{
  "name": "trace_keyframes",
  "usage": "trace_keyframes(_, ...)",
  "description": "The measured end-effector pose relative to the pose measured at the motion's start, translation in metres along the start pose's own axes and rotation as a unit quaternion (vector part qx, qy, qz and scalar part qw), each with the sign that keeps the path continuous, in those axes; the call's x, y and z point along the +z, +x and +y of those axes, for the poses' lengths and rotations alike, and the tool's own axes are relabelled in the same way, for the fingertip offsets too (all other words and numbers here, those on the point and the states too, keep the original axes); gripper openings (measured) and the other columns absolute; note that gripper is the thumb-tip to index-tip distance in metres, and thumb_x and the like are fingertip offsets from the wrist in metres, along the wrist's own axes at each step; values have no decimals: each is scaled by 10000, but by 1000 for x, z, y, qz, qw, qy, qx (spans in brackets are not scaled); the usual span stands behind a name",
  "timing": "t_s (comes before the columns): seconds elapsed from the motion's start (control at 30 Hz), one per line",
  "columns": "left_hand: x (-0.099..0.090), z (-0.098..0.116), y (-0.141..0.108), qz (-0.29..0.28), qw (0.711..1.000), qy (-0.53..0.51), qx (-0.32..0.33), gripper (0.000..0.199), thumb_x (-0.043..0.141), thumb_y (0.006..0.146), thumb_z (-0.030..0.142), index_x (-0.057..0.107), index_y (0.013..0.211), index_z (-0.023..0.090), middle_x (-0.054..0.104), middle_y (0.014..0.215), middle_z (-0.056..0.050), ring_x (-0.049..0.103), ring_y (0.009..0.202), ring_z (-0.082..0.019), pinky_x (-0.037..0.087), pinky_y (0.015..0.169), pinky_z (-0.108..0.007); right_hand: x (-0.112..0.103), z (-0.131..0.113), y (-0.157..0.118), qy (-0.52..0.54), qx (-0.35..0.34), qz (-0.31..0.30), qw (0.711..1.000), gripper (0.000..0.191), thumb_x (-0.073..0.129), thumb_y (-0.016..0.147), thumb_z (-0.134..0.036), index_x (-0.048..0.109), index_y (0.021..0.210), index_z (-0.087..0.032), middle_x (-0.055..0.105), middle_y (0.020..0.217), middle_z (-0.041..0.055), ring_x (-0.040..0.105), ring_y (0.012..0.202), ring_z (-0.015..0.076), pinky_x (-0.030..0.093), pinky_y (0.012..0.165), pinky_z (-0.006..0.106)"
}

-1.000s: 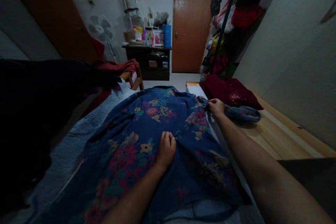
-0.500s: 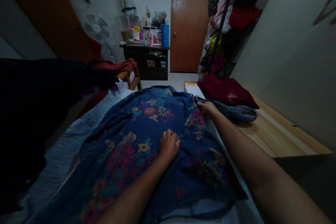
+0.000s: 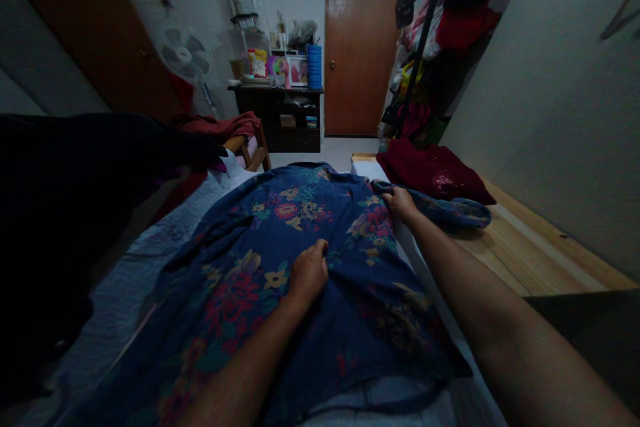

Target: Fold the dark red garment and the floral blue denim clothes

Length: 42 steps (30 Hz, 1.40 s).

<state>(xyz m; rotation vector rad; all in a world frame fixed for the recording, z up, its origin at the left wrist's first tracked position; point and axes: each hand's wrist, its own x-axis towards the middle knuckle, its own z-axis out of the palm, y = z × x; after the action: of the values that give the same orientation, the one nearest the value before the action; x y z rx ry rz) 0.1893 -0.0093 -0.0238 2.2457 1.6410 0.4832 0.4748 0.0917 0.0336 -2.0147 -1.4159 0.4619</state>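
A blue floral long-sleeved shirt lies spread over a pale cloth-covered surface in front of me. My left hand is closed in a pinch on the middle of the shirt, where creases run from the fingers. Near the shoulder on the right side, my right hand grips the shirt's edge, with the fingertips partly hidden. Beyond that hand the sleeve extends over a wooden board.
A folded maroon garment rests on the wooden board to the right. Dark clothing fills the left side. Behind stand a fan, a dark cabinet and a door. Bags hang at the upper right.
My left hand has shifted a little left, its fingers now bunched and the fabric drawn into creases beside it. My right hand has moved slightly to the right, still on the shirt's edge.
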Motion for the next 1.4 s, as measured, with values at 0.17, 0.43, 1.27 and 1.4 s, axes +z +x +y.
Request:
trace_keyframes(0.17, -8, -4, -4, -31, 996, 89, 0, 250, 447, 873, 116, 603, 1011, 255, 628, 956, -57, 590, 922, -213, 424, 789, -306, -1, -1, -3, 27, 30, 16, 999, 229, 610, 810, -240, 699, 993, -136, 723, 923, 82, 655, 899, 197, 474, 792, 250)
trace_keyframes(0.43, 1, 1, -15, -36, 993, 98, 53, 240, 483, 873, 150, 596, 1064, 242, 556, 1045, -76, 539, 985, -229, 430, 845, -338, -2, -6, -30, 60, 77, -80, 992, 204, 760, 715, -270, 661, 828, -131, 629, 594, 14, 560, 509, 131, 418, 467, 210)
trace_keyframes(1.27, -20, -11, -117, -128, 976, -49, 172, 316, 586, 786, 143, 573, 1083, 251, 472, 1313, -60, 434, 1211, -239, 372, 1055, -396, -23, 10, -120, -25, 59, 18, 998, 350, 692, 716, -324, 561, 1006, -177, 658, 823, 34, 604, 706, 184, 394, 587, 244)
trace_keyframes(1.4, -28, -9, -130, -145, 971, -73, 174, 322, 608, 767, 155, 572, 1070, 259, 485, 1268, -46, 456, 1159, -226, 384, 1018, -379, -24, 11, -146, 0, 56, -44, 997, 380, 717, 703, -403, 571, 970, -176, 659, 789, 29, 611, 721, 194, 397, 584, 244)
